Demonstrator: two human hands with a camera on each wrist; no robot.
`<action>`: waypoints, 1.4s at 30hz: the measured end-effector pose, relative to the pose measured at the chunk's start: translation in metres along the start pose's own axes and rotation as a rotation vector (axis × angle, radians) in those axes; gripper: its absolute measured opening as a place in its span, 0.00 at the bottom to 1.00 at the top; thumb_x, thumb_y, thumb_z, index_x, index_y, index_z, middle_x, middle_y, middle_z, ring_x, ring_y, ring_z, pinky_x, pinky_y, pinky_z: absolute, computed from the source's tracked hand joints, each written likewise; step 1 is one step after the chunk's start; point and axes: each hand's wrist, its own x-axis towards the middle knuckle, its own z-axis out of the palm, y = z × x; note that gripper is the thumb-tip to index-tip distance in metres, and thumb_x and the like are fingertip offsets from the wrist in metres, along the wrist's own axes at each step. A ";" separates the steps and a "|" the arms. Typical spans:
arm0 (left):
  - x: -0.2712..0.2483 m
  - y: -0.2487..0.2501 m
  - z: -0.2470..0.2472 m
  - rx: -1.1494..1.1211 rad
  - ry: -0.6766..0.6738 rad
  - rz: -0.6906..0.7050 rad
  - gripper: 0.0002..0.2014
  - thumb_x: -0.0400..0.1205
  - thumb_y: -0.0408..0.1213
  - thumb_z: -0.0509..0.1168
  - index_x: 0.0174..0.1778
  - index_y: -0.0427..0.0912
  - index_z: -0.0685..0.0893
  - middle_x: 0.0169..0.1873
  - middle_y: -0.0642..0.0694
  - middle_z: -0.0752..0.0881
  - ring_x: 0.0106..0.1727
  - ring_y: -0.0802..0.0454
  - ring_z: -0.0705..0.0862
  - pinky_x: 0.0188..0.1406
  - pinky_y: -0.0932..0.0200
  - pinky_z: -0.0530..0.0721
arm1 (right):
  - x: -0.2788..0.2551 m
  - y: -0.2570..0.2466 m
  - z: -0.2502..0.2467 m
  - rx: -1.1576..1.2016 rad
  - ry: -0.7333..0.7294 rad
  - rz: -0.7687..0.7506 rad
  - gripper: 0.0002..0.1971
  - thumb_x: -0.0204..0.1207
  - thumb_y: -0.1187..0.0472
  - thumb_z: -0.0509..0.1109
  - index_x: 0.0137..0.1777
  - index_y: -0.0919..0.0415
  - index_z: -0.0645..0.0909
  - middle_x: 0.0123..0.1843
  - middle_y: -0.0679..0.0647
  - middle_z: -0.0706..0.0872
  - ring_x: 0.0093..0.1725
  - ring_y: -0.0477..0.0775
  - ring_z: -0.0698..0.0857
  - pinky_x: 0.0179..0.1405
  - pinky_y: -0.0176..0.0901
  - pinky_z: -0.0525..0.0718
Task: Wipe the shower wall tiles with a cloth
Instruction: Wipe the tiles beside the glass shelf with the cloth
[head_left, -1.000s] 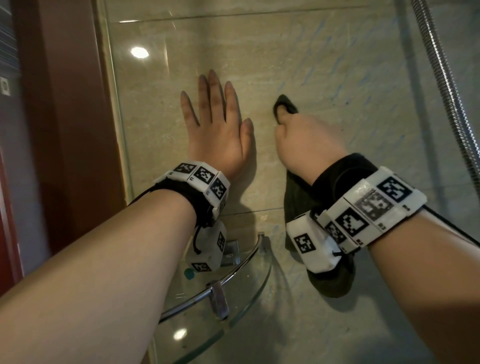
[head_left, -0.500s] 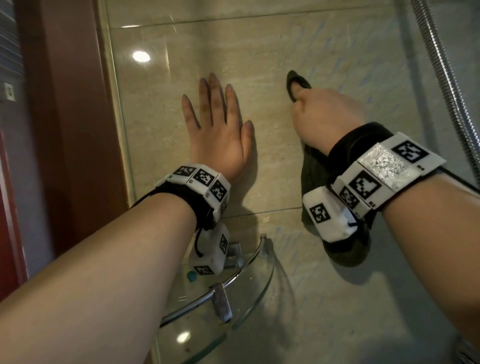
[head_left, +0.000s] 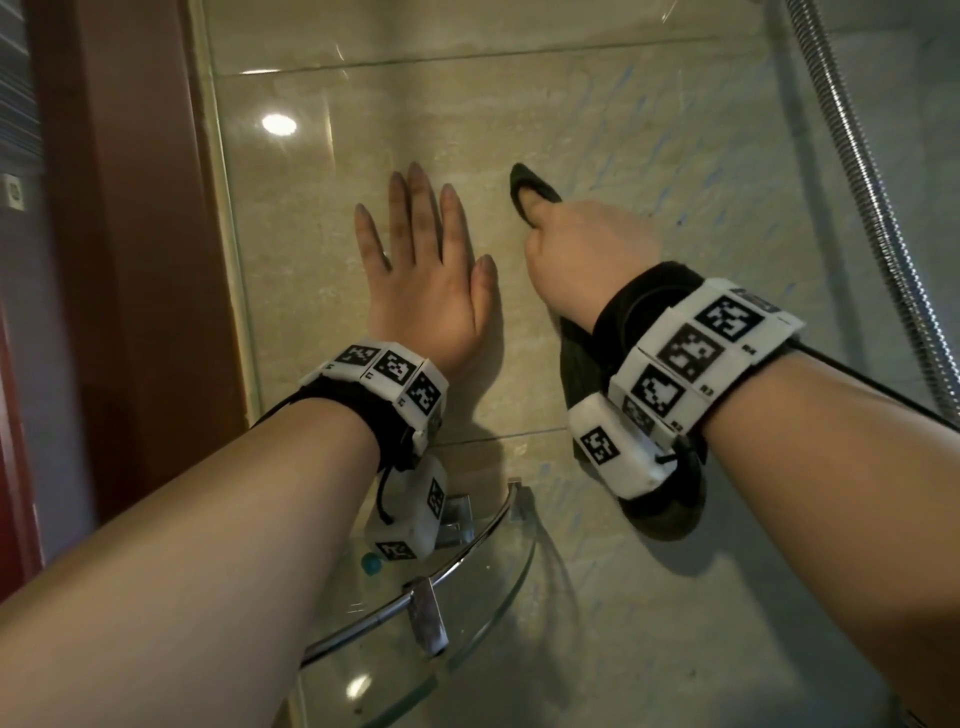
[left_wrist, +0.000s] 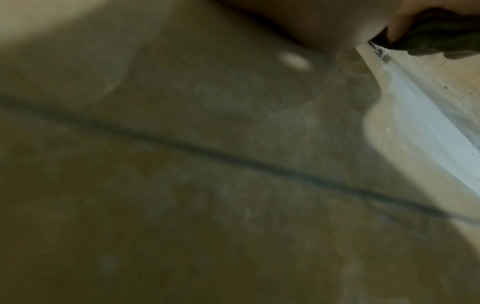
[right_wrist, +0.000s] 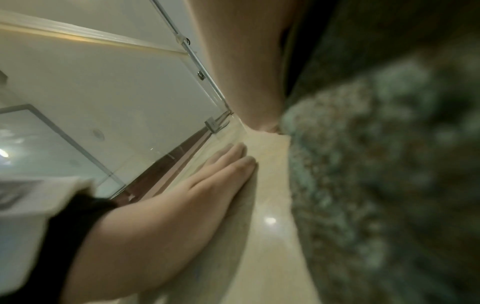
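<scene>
Right hand (head_left: 587, 249) is gripping the dark green terry cloth (head_left: 535, 195), fingers curled into it, pressing it onto the glossy beige shower wall tile (head_left: 701, 156) mid-wall; its tail is hanging below the wrist. Left hand (head_left: 426, 280) is lying flat, fingers spread, beside it, probably bracing the body for wiping pressure.

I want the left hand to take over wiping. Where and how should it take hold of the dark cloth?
Probably the cloth's loose lower end: it hangs free beneath the right hand, which grips the upper part against the wall tiles. Bring the left hand across from the left, below that wrist.
</scene>
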 end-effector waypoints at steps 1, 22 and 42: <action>0.000 0.000 0.000 0.003 0.004 -0.001 0.33 0.87 0.51 0.41 0.84 0.33 0.50 0.84 0.30 0.46 0.85 0.36 0.43 0.80 0.32 0.38 | 0.004 0.002 -0.002 -0.009 0.011 0.019 0.27 0.84 0.60 0.49 0.82 0.42 0.54 0.59 0.59 0.83 0.54 0.61 0.83 0.45 0.50 0.72; 0.000 0.000 0.000 0.002 0.011 0.005 0.34 0.86 0.51 0.39 0.84 0.32 0.51 0.83 0.29 0.48 0.85 0.34 0.44 0.80 0.31 0.40 | -0.019 -0.009 -0.006 -0.108 -0.080 0.089 0.19 0.82 0.67 0.52 0.71 0.68 0.71 0.52 0.61 0.83 0.50 0.61 0.83 0.42 0.50 0.72; 0.000 0.001 -0.001 -0.007 0.010 0.000 0.34 0.86 0.51 0.39 0.84 0.33 0.50 0.83 0.30 0.47 0.85 0.35 0.44 0.80 0.31 0.40 | -0.021 0.009 -0.007 -0.103 -0.199 0.148 0.27 0.81 0.68 0.52 0.81 0.71 0.54 0.50 0.61 0.79 0.45 0.60 0.78 0.43 0.52 0.73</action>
